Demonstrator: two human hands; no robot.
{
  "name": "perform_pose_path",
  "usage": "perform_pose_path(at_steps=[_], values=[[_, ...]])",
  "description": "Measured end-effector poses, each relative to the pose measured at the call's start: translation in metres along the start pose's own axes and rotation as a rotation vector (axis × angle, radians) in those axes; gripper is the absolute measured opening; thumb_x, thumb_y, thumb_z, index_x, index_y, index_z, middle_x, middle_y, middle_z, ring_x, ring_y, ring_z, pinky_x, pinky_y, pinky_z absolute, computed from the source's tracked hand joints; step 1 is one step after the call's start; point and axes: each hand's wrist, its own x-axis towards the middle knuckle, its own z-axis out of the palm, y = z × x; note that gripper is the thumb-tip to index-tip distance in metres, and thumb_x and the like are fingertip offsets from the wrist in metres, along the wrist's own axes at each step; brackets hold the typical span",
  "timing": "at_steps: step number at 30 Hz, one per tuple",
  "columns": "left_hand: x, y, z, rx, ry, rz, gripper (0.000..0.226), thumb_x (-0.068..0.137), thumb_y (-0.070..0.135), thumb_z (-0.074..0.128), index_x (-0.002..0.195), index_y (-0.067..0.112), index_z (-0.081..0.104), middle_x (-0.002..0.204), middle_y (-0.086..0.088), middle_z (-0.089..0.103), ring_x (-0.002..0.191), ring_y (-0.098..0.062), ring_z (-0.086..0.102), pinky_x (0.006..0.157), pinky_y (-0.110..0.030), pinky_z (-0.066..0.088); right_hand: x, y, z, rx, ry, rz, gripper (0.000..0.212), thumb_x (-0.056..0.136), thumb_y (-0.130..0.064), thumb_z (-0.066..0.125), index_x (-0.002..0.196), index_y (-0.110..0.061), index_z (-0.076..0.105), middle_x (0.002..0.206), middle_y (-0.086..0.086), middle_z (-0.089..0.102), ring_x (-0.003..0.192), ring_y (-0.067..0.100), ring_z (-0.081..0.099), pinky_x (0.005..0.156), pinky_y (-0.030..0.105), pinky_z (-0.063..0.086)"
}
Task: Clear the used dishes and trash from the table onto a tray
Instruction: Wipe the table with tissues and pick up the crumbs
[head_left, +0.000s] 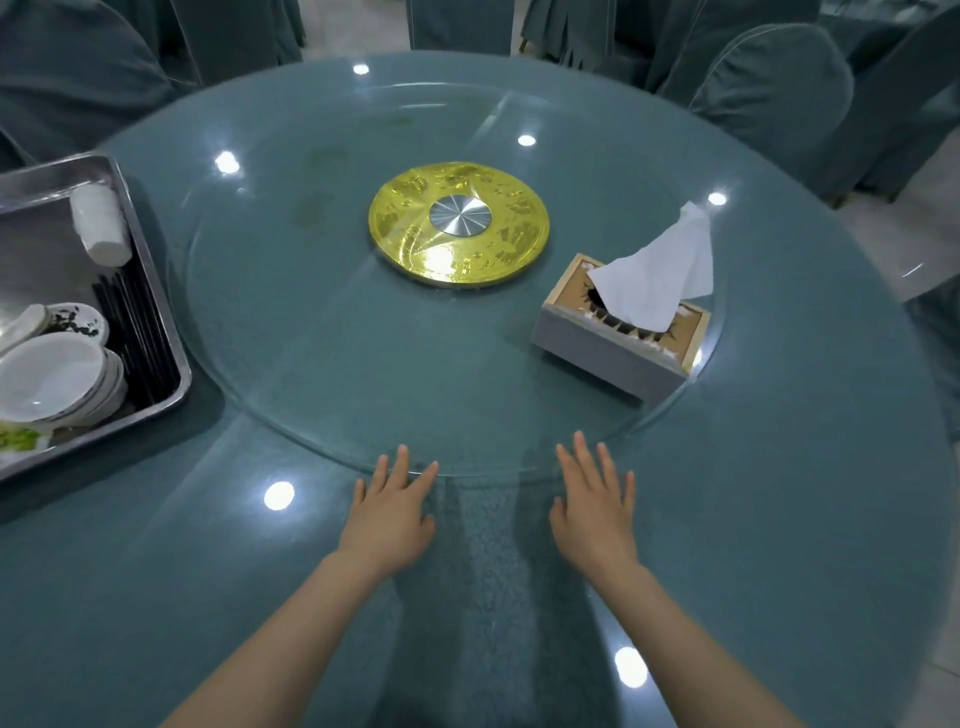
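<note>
A steel tray (156, 291) sits at the table's left edge. It holds stacked white bowls (57, 379), a stack of white cups lying on its side (101, 223), black chopsticks (135, 332) and some green scraps (18, 436). My left hand (395, 509) and my right hand (597, 509) lie flat on the glass-topped round table (779, 493) at the near rim of the glass turntable (291, 322), fingers straight, holding nothing.
A tissue box (613, 343) with a tissue sticking up stands on the turntable's right side. A gold disc with a steel hub (460, 223) marks the centre. Covered chairs (774, 88) ring the far side of the table.
</note>
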Motion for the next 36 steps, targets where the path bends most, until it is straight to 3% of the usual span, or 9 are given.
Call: perform_pose_path(at_steps=[10, 19, 21, 23, 24, 26, 29, 32, 36], values=[[0.005, 0.002, -0.003, -0.001, 0.024, -0.037, 0.068, 0.093, 0.037, 0.043, 0.15, 0.04, 0.007, 0.158, -0.015, -0.016, 0.146, -0.032, -0.01, 0.117, -0.049, 0.006, 0.027, 0.006, -0.055, 0.177, 0.427, 0.06, 0.056, 0.091, -0.025, 0.056, 0.143, -0.023, 0.038, 0.16, 0.01, 0.002, 0.146, 0.029, -0.002, 0.116, 0.05, -0.001], [0.016, -0.013, -0.014, 0.001, 0.011, -0.127, 0.066, 0.093, 0.044, 0.041, 0.149, 0.046, 0.005, 0.153, -0.03, -0.016, 0.142, -0.047, -0.01, 0.116, -0.049, 0.005, 0.092, -0.03, -0.109, 0.831, 0.406, 0.271, 0.104, 0.075, -0.044, 0.073, 0.152, -0.016, 0.008, 0.158, 0.002, 0.018, 0.145, 0.02, 0.017, 0.115, 0.038, 0.021], [0.019, -0.015, -0.017, -0.027, 0.005, -0.131, 0.066, 0.093, 0.047, 0.04, 0.148, 0.046, 0.004, 0.152, -0.031, -0.018, 0.141, -0.047, -0.013, 0.116, -0.049, 0.005, 0.105, -0.039, -0.116, 0.86, 0.302, 0.333, 0.087, 0.076, -0.038, 0.073, 0.144, -0.01, 0.027, 0.147, 0.006, 0.039, 0.133, 0.025, 0.04, 0.105, 0.038, 0.038], [0.022, -0.021, -0.022, -0.042, -0.004, -0.136, 0.065, 0.093, 0.05, 0.041, 0.148, 0.046, 0.005, 0.152, -0.03, -0.018, 0.141, -0.047, -0.014, 0.117, -0.049, 0.007, 0.113, -0.046, -0.119, 0.783, 0.233, 0.308, 0.031, 0.08, -0.027, 0.068, 0.102, -0.011, 0.054, 0.102, 0.007, 0.062, 0.091, 0.026, 0.056, 0.074, 0.032, 0.046], [0.023, -0.026, -0.025, -0.049, -0.009, -0.141, 0.065, 0.094, 0.05, 0.041, 0.148, 0.047, 0.006, 0.153, -0.029, -0.018, 0.141, -0.046, -0.014, 0.117, -0.049, 0.008, 0.115, -0.048, -0.119, 0.764, 0.248, 0.276, 0.017, 0.082, -0.023, 0.064, 0.082, -0.012, 0.051, 0.08, 0.004, 0.057, 0.075, 0.024, 0.051, 0.063, 0.031, 0.04], [0.025, -0.037, -0.03, -0.056, -0.026, -0.149, 0.063, 0.094, 0.05, 0.041, 0.147, 0.049, 0.008, 0.153, -0.027, -0.018, 0.142, -0.044, -0.014, 0.116, -0.049, 0.009, 0.119, -0.05, -0.123, 0.837, 0.356, 0.214, 0.022, 0.087, -0.02, 0.057, 0.072, -0.012, 0.043, 0.065, 0.0, 0.045, 0.065, 0.021, 0.042, 0.056, 0.03, 0.034], [0.03, -0.053, -0.039, -0.073, -0.047, -0.156, 0.061, 0.094, 0.044, 0.043, 0.146, 0.05, 0.012, 0.155, -0.026, -0.014, 0.143, -0.042, -0.011, 0.116, -0.05, 0.009, 0.121, -0.054, -0.141, 1.073, 0.557, 0.177, 0.008, 0.092, -0.018, 0.05, 0.087, -0.013, 0.049, 0.078, -0.002, 0.054, 0.069, 0.014, 0.051, 0.061, 0.014, 0.043], [0.035, -0.065, -0.045, -0.101, -0.051, -0.162, 0.063, 0.09, 0.033, 0.045, 0.146, 0.049, 0.019, 0.154, -0.028, -0.004, 0.143, -0.043, -0.001, 0.117, -0.047, 0.014, 0.12, -0.056, -0.151, 1.236, 0.555, 0.156, 0.01, 0.09, -0.011, 0.045, 0.092, -0.019, 0.051, 0.087, -0.004, 0.057, 0.08, 0.013, 0.055, 0.074, 0.025, 0.049], [0.034, -0.078, -0.047, -0.118, -0.056, -0.153, 0.066, 0.088, 0.028, 0.044, 0.146, 0.049, 0.019, 0.154, -0.026, -0.007, 0.144, -0.041, -0.005, 0.117, -0.044, 0.013, 0.108, -0.061, -0.148, 1.193, 0.505, 0.058, 0.027, 0.077, 0.002, 0.037, 0.078, -0.017, 0.056, 0.07, -0.007, 0.053, 0.061, 0.004, 0.044, 0.05, 0.012, 0.037]])
